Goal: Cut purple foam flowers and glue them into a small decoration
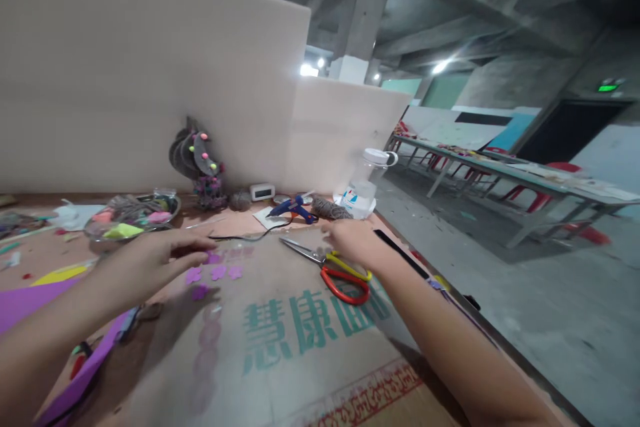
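My left hand [163,259] is over the left part of a cardboard sheet [235,347], thumb and fingers apart and holding nothing visible. Just by its fingertips lie several small purple flower cutouts [219,272]. My right hand [353,240] reaches across the far right of the cardboard, its fingers bent and mostly hidden, so I cannot see whether they hold anything. Beneath and beside it are scissors [320,259] with one red and one yellow handle, blades pointing away to the left. Right beyond its fingers are a blue glue gun [295,208] and a roll of grey-brown twine [331,208].
At the back stand a decorated grey craft piece [200,160], a small digital clock [263,192] and a clear water bottle [367,183]. A bowl of craft bits [133,217] sits left, with purple sheets [35,307] nearer me. A white partition [150,80] rises behind.
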`<state>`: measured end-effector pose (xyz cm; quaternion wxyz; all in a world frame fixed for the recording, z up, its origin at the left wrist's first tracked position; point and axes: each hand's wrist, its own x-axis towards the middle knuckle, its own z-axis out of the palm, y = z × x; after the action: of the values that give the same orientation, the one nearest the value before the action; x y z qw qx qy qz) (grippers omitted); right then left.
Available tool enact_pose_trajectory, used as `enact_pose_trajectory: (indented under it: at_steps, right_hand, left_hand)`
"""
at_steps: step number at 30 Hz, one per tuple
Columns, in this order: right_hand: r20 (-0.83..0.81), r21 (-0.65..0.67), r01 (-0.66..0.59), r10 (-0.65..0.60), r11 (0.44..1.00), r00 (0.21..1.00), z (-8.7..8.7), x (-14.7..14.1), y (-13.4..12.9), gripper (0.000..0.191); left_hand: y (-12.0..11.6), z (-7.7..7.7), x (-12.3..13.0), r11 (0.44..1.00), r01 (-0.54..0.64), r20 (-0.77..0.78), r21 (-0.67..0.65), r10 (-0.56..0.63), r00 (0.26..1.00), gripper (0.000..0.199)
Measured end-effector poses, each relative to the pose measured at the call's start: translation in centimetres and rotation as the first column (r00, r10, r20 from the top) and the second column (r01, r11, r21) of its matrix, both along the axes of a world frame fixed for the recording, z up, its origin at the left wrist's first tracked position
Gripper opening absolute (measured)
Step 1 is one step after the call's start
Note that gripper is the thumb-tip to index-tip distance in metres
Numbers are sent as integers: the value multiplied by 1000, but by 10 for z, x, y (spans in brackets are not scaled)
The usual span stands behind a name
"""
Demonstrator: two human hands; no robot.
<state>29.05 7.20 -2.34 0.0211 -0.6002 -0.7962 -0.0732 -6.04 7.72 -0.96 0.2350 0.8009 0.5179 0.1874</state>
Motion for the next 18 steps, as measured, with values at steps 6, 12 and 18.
enact_pose_trajectory:
  at_steps: [6, 12, 18]
  right_hand:
    - [-20, -23, 254, -255, 967, 967, -10, 79, 22, 21]
    - [-93, 4, 203, -201, 979, 975, -26, 77, 26, 19]
    - [-166, 53, 128, -117, 990, 979, -50, 55, 31, 19]
  left_hand:
    - [-11, -5, 17, 994, 84, -39, -76, -87, 995, 32]
    - [-14, -11, 24, 989, 122, -63, -80, -127, 990, 31]
    - [-15, -15, 24, 990, 126, -60, -67, -130, 990, 26]
